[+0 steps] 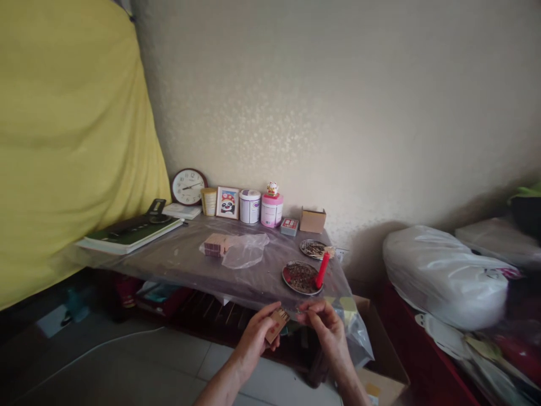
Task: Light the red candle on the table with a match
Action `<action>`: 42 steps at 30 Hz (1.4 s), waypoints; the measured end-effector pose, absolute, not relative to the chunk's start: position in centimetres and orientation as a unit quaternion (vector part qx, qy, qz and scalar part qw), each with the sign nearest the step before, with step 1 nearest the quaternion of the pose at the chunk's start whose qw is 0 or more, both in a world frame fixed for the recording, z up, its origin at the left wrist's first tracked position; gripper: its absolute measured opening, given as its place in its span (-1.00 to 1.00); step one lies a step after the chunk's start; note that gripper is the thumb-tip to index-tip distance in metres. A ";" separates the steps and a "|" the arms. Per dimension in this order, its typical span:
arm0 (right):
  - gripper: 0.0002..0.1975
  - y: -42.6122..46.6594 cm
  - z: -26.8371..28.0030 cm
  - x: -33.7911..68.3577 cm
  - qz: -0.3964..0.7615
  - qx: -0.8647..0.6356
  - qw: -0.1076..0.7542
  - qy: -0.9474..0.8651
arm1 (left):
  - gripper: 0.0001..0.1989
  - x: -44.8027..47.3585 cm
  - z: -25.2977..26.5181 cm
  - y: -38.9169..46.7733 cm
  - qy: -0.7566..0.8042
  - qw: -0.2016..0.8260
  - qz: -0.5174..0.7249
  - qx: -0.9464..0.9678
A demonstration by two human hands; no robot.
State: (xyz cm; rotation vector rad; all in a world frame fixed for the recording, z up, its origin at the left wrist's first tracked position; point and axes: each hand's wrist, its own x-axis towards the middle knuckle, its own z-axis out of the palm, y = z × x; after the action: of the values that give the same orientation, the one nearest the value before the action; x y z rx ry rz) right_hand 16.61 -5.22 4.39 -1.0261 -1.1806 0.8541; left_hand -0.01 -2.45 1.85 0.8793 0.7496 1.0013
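Note:
My left hand (258, 332) is closed around a small cardboard matchbox (275, 329) with red marks on its face and match ends showing at the top edge. To its right, my right hand (324, 322) pinches a tiny thin thing that looks like a match (298, 310); most of it is hidden by the fingers. Both hands are in front of the table's near edge, apart from each other. Just beyond them, a red candle (322, 270) stands, slightly tilted, at the right rim of a round metal plate (295, 289) covered in dark bits.
A second plate (305, 252) holds matchsticks. A wrapped pack of matchboxes (216, 245) lies mid-table on the plastic-covered table (169, 254). Along the wall stand a clock (189, 187), tins (250, 207) and a small carton (313, 220). A white bag (443, 276) sits at right.

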 end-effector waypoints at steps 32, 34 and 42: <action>-0.53 -5.3 2.3 13.6 0.021 -0.505 0.387 -0.771 | -0.47 -0.1 3.1 -2.3 0.327 0.654 0.527 0.433; -0.54 -5.3 2.3 13.6 0.019 -0.504 0.389 -0.771 | -0.47 -0.1 2.9 -2.2 0.319 0.655 0.528 0.435; -0.52 -5.5 2.4 13.6 0.023 -0.517 0.390 -0.762 | -0.49 -0.2 3.1 -2.4 0.313 0.660 0.518 0.445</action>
State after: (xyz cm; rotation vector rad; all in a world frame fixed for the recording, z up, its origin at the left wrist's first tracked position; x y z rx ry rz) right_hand 13.59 -5.48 2.37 -1.3137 -1.9369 0.0591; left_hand -0.25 -2.37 3.07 1.0077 0.7087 1.1716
